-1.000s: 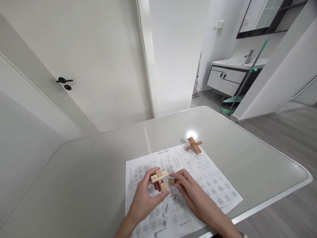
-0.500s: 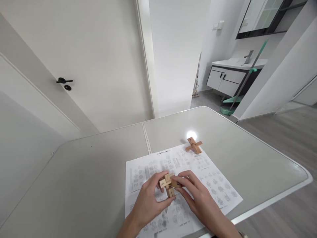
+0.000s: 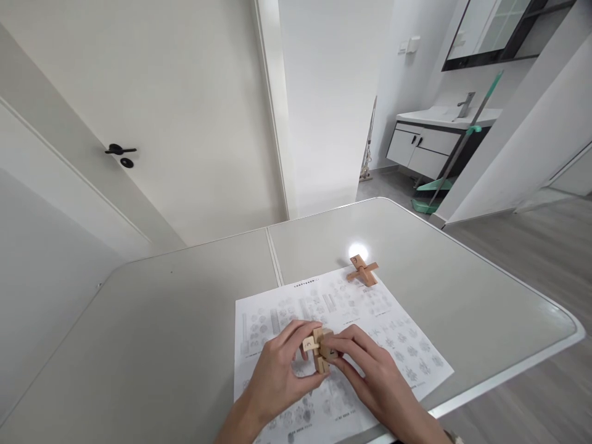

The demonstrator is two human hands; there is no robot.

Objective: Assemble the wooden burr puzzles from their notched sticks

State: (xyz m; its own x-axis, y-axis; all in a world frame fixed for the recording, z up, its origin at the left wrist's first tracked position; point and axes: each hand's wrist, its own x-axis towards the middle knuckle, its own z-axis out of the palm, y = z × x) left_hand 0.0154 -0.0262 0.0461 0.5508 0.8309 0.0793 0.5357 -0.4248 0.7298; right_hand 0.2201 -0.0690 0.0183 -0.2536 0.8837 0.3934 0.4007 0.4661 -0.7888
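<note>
Working above a printed sheet [image 3: 333,314], close to the table's near rim [image 3: 485,382], and crossing that rim with the right forearm [image 3: 411,413]. Has wide room to the left over grey tabletop [image 3: 161,308], with more to the right, out to a rounded corner. Bounded beyond the far edge by a door [image 3: 198,123]. Set at the sheet's far right corner, overlapping it and well apart from the fingers: a brown wooden cross [image 3: 362,271]. Holds a pale wooden assembly [image 3: 317,349] over the middle of the sheet, pinched in the left hand [image 3: 280,364] between thumb below and fingers above. Pinches a small block [image 3: 328,344] in the right hand [image 3: 367,361], between thumb and fingertips, at the assembly's right side. Cannot tell whether seated in a slot, with fingers partly covering the join. Compared with one second ago, has brought the small block across a visible gap up to the assembly, and has shifted the assembly rightward and slightly nearer, turned to another angle. Has left brown cross and sheet in place.
</note>
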